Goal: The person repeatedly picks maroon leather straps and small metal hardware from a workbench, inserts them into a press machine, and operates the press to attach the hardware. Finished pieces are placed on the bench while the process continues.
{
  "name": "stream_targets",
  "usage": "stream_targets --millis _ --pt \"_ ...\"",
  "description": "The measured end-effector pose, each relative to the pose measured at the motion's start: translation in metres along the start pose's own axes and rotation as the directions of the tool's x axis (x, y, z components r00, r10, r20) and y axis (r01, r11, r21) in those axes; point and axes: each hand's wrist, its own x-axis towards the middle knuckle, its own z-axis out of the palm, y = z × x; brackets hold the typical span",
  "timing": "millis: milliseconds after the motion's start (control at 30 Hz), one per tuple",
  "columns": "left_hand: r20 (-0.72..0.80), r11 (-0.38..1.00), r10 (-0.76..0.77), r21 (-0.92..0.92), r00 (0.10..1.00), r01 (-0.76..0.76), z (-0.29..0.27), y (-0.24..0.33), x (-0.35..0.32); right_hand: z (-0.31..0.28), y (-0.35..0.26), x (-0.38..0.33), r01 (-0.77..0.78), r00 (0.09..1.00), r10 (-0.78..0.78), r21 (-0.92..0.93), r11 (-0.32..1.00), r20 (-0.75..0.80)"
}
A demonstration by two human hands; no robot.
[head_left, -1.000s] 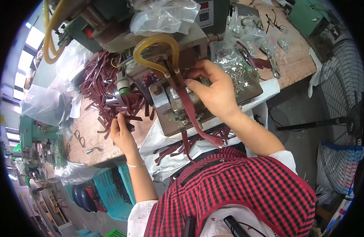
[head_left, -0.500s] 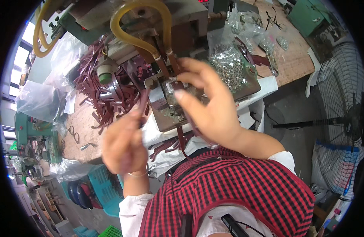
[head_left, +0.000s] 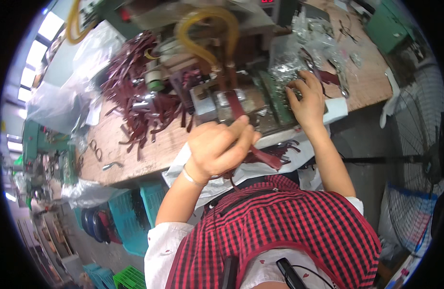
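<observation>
My left hand (head_left: 222, 147) is closed round a dark red strap (head_left: 235, 105). One end of the strap lies on the metal work plate of a machine (head_left: 205, 107), below two brown upright parts fed by a yellow hose (head_left: 231, 29). The strap's other end seems to come out below my fingers, toward my apron. To the right, my right hand (head_left: 307, 103) is at a pile of small shiny metal pieces (head_left: 284, 72). Its thumb and forefinger tips are close together at the pile; whether a piece is between them is too small to tell.
A heap of dark red straps (head_left: 135, 91) covers the table's left part, with scissors (head_left: 95, 150) nearer its edge. More straps lie on white sheeting (head_left: 183, 168) before the machine. Clear bags (head_left: 313, 29) stand at back right. A black floor fan (head_left: 419, 159) is at right.
My left hand has moved right and up to the machine with the strap. My right hand has left the work plate and moved right to the metal pieces. The view has shifted slightly.
</observation>
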Motion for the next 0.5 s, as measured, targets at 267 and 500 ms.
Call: stream_targets --millis 267,500 --pt "-0.052 0.982 -0.186 -0.035 0.981 0.184 -0.015 0.017 -0.019 0.018 -0.006 0.023 0.136 0.99 -0.14 0.102 0.985 0.029" --pt "0.164 0.739 -0.511 0.584 0.844 0.334 -0.172 -0.094 -0.104 0.055 -0.054 0.003 -0.422 0.799 0.579 0.837 0.349 0.162"
